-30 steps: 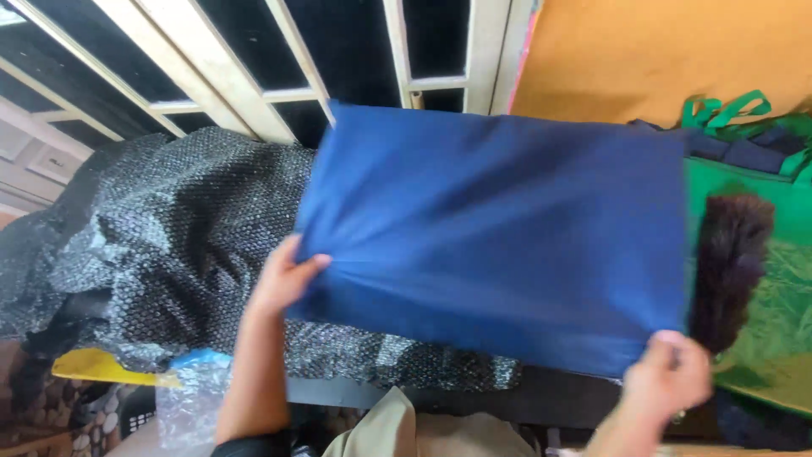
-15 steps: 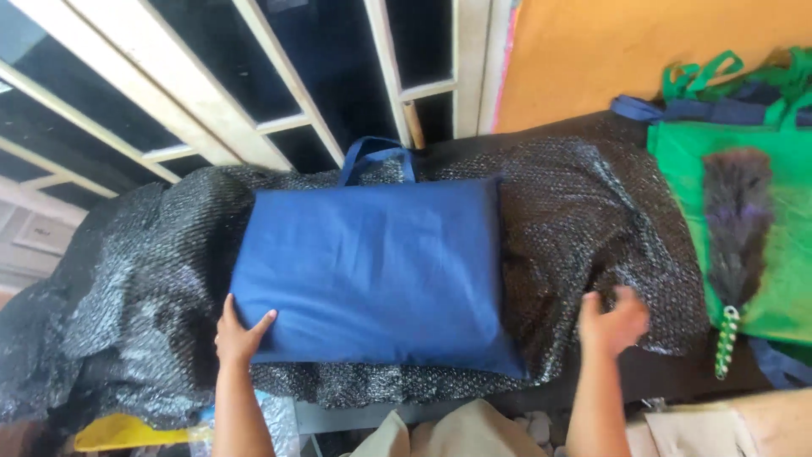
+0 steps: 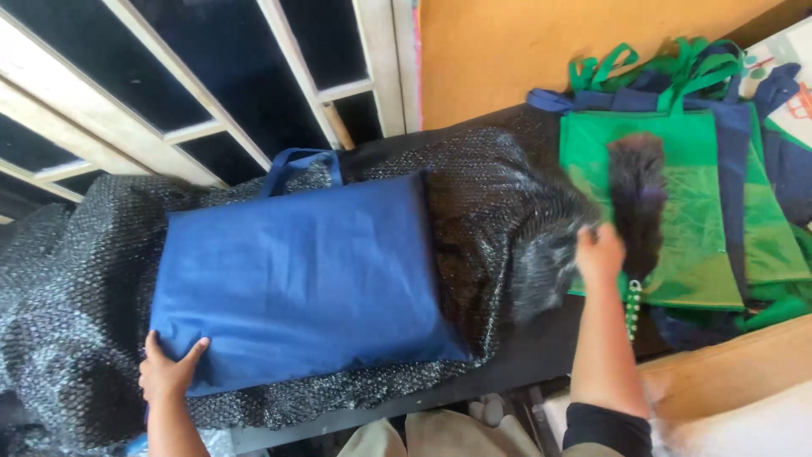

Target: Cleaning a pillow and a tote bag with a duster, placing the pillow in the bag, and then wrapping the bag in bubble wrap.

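A dark blue fabric tote bag [image 3: 296, 279] lies flat on black bubble wrap [image 3: 507, 203], its handle toward the window. My left hand [image 3: 169, 374] grips the bag's near left corner, thumb on top. My right hand [image 3: 600, 250] is off the bag, over the right edge of the bubble wrap. It is blurred, fingers loosely apart and holding nothing. It is next to a dark feather duster [image 3: 636, 190] that lies on a green tote bag [image 3: 685, 245].
More green and blue bags [image 3: 761, 195] are stacked at the right. A pale wooden window frame [image 3: 211, 127] and an orange wall [image 3: 507, 42] stand behind. A tan board [image 3: 736, 372] sits at the near right.
The blue bag was held up in both hands, then laid on the bubble wrap. My right hand let go and moved right toward the duster. My left hand stayed at the corner.
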